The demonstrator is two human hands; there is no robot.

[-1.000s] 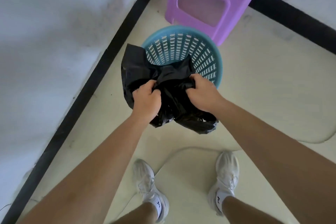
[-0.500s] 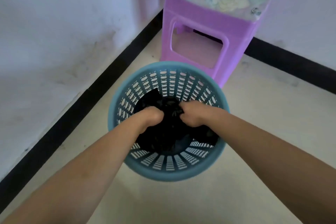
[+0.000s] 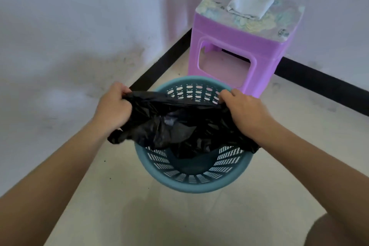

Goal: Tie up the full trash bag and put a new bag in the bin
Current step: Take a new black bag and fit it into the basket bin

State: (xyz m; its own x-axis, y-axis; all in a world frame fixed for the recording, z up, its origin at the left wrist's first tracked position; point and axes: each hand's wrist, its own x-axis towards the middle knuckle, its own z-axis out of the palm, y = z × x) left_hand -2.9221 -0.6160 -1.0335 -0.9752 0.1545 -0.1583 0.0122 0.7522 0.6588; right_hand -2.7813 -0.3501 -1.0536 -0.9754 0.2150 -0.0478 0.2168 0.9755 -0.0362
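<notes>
Head view, your left hand (image 3: pixel 113 106) and right hand (image 3: pixel 244 110) each gripping the black bag (image 3: pixel 179 124) — stretched between them, blue bin (image 3: pixel 199 186) below, bag's bottom seemingly inside.

My left hand (image 3: pixel 112 109) and right hand (image 3: pixel 244 109) grip opposite edges of a black trash bag (image 3: pixel 179 126), stretched wide over a blue slotted bin (image 3: pixel 192 184) on a pale floor (image 3: pixel 159 219). Behind the bin, in the corner, a purple stool (image 3: pixel 239 46) carries a folded white cloth (image 3: pixel 250 5).
</notes>
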